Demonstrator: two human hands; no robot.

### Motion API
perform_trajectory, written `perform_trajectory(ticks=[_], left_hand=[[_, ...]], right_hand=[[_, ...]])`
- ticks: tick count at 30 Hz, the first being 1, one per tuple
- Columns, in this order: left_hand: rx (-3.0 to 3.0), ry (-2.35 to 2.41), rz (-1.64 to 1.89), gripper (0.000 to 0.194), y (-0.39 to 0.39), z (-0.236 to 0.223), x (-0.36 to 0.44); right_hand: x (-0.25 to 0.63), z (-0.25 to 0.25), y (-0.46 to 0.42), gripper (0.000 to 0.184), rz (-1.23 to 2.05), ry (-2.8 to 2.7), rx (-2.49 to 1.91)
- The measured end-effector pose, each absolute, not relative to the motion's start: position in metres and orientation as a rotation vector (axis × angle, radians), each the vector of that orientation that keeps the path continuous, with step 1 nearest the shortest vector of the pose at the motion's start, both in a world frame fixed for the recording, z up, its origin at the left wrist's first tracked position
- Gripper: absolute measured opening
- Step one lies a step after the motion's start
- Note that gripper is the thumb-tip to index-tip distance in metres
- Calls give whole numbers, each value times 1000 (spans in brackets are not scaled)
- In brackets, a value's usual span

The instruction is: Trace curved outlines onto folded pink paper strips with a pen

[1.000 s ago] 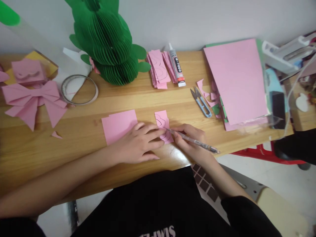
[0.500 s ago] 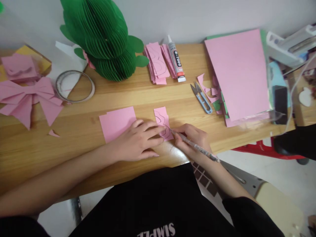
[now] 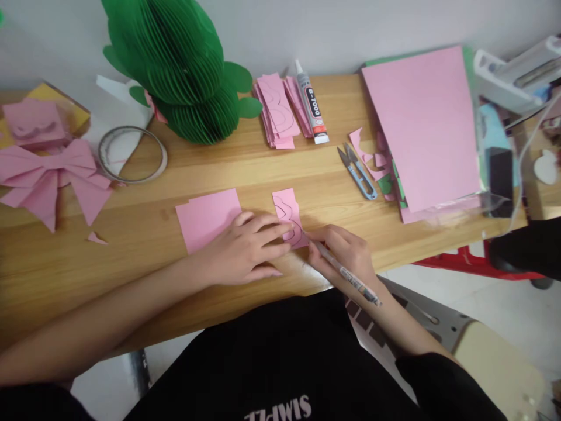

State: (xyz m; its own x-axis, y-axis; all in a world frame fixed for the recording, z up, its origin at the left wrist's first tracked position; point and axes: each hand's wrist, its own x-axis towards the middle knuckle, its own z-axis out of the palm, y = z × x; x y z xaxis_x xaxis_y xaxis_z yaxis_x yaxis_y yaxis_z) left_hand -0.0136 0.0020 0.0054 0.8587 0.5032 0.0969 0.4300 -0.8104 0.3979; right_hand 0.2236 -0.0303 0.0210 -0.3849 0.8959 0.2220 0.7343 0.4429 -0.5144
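A small pink paper strip (image 3: 284,206) with a wavy dark outline lies flat on the wooden table. My left hand (image 3: 248,248) rests with fingers spread, the fingertips pressing on the strip's lower left side. Under its thumb side are larger pink paper pieces (image 3: 208,216), partly covered. My right hand (image 3: 344,251) is closed around a pen (image 3: 346,272), whose tip is at the strip's right edge near the end of the drawn line.
Behind stand a green honeycomb paper figure (image 3: 188,76), stacked pink strips (image 3: 277,111) and a glue tube (image 3: 312,105). Blue thread snips (image 3: 358,172) lie near paper scraps and pink sheets (image 3: 425,128). A tape roll (image 3: 162,161) and pink paper bow (image 3: 55,166) sit at left.
The pen in my right hand has tilted, its rear end swinging down and to the left, while its tip stays near the strip's edge. My left hand is still.
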Motion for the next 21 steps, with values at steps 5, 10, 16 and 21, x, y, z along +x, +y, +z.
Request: perform_trajectory(ticks=[5, 10, 16, 21], left_hand=[[2691, 662, 349, 39, 1, -2, -14], [2715, 673, 345, 47, 1, -4, -14], [2710, 687, 318, 47, 1, -4, -13], [2734, 677, 354, 47, 1, -5, -13]], right_hand=[[224, 20, -32, 16, 498, -2208, -1420], [223, 18, -35, 15, 561, -2059, -1494], [223, 15, -36, 14, 601, -1998, -1517], [223, 15, -35, 13, 610, -2004, -1480]])
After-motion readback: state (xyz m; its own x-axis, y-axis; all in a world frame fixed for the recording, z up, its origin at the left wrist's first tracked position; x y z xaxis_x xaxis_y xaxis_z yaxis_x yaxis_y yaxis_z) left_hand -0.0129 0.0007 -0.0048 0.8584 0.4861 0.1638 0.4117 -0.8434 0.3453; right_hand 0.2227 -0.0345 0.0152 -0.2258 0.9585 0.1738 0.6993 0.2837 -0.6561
